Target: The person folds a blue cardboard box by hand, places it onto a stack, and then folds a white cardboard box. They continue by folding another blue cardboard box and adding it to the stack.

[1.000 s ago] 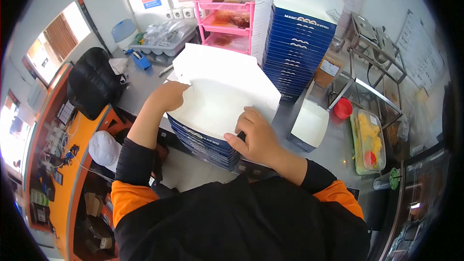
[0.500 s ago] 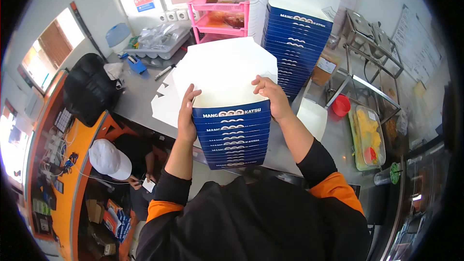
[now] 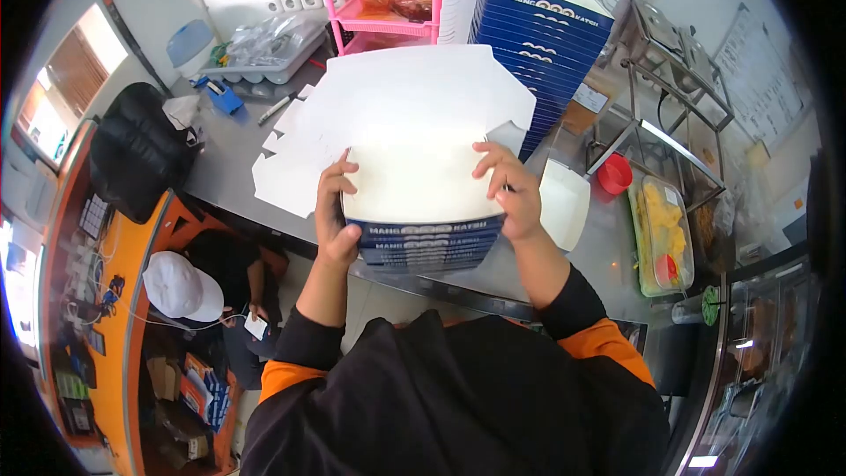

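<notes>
A stack of nested cardboard food boxes (image 3: 423,247), dark blue outside and white inside, is between my hands at the near side of the counter. The open lid (image 3: 414,92) of the top box spreads away from me. My left hand (image 3: 337,211) grips the left side, fingers over the rim and thumb at the front corner. On the right side, my right hand (image 3: 513,192) holds the rim with its fingers curled inward. The blue fronts are blurred, and the stack's underside is hidden. Behind stands a taller stack of the same boxes (image 3: 538,53), lids upright.
A loose white box (image 3: 564,203) lies right of my hand, near a red cup (image 3: 614,174) and a clear tub of yellow food (image 3: 663,238). Pink shelves (image 3: 388,11) and a grey tray (image 3: 273,57) stand behind. A seated person in a white cap (image 3: 183,286) is at lower left.
The held stack has tilted, so less of its blue front and more of the white interior shows. My left thumb has come to the front corner. The camera view has shifted slightly.
</notes>
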The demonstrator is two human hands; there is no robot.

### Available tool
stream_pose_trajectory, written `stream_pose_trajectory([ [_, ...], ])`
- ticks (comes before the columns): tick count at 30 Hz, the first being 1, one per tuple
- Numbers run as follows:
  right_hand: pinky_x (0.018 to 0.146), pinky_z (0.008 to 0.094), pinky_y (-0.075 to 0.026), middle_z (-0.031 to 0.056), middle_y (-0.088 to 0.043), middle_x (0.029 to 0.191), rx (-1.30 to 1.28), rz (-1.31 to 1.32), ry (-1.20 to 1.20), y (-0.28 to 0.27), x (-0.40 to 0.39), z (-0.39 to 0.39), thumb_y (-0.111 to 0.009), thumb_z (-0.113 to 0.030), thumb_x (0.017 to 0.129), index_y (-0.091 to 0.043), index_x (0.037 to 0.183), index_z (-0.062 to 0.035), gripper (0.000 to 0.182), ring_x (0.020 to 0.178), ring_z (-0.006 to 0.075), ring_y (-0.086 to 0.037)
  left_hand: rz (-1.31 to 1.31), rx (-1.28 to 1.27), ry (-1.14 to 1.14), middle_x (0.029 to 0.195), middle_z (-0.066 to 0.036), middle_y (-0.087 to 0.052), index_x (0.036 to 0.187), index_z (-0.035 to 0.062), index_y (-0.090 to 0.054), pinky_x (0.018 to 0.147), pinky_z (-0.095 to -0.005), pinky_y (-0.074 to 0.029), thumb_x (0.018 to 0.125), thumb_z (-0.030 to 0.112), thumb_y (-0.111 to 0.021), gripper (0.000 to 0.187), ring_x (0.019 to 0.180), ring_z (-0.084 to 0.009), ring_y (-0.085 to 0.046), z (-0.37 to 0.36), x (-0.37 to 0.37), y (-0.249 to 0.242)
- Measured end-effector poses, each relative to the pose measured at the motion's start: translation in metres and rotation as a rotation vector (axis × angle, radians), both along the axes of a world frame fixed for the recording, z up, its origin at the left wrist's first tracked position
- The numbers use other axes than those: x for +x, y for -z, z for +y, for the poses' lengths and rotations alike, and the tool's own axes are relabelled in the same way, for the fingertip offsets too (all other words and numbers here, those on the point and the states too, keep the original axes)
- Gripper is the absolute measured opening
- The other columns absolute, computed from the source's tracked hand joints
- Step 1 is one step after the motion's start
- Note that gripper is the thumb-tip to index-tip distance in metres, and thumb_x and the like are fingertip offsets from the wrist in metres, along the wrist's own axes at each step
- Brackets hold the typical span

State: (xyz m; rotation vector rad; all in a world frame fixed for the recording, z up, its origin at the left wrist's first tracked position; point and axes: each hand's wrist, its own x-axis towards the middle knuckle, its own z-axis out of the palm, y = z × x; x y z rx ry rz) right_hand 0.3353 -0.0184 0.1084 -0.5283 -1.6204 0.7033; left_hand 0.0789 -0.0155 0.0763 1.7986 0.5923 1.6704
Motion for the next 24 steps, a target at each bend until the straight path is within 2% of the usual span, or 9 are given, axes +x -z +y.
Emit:
stream_pose_trajectory([
  [4,0.092,0.0413,-0.03,0.013,-0.052,0.08,0.006,-0.03,0.062,0.0,0.007,0.015,-0.046,-0.021,0.061,-0.045,0.058,-0.0048,0.016,0.101,0.029,-0.045,-0.046,-0.014,-0.06,0.108,-0.015,-0.043,0.087,0.0045,-0.043,0.105,-0.0488,-0.012,0.066,0.047,-0.056,0.049,0.113,-0.0303,-0.035,0.01,0.011,-0.007],
  [5,0.091,0.0413,-0.031,0.0122,-0.05,0.078,0.036,-0.062,0.073,0.001,0.007,0.013,-0.046,-0.021,0.061,-0.044,0.059,-0.0051,0.016,0.099,0.0288,-0.045,-0.011,-0.011,-0.037,0.112,-0.014,-0.041,0.088,0.0063,-0.042,0.1,-0.0424,-0.017,0.07,0.05,-0.055,0.049,0.121,-0.033,-0.029,0.011,0.006,0.0],
  [8,0.092,0.0418,-0.031,0.0112,-0.048,0.074,0.046,0.001,0.126,0.008,0.004,0.009,-0.046,-0.02,0.06,-0.044,0.058,-0.0055,0.015,0.092,0.0271,-0.047,0.003,-0.02,-0.065,0.111,-0.013,-0.04,0.085,0.0064,-0.042,0.1,-0.0412,-0.017,0.07,0.048,-0.055,0.047,0.121,-0.0329,-0.029,0.005,0.004,0.003],
  [14,0.091,0.0425,-0.032,0.0098,-0.046,0.069,0.036,-0.067,0.165,0.009,0.009,0.006,-0.047,-0.017,0.06,-0.043,0.058,-0.0056,0.012,0.081,0.0247,-0.047,-0.008,-0.041,-0.04,0.107,-0.012,-0.036,0.084,0.0071,-0.042,0.098,-0.0391,-0.018,0.066,0.048,-0.057,0.047,0.117,-0.0311,-0.031,0.004,0.007,0.008],
  [24,0.093,0.046,-0.031,0.0104,-0.048,0.074,0.054,-0.101,0.104,0.017,0.009,0.002,-0.046,-0.015,0.06,-0.044,0.058,-0.0065,0.009,0.086,0.0284,-0.046,0.005,-0.027,-0.092,0.102,-0.011,-0.035,0.083,0.007,-0.042,0.097,-0.0382,-0.019,0.066,0.048,-0.059,0.047,0.11,-0.0278,-0.033,-0.001,0.005,0.016],
])
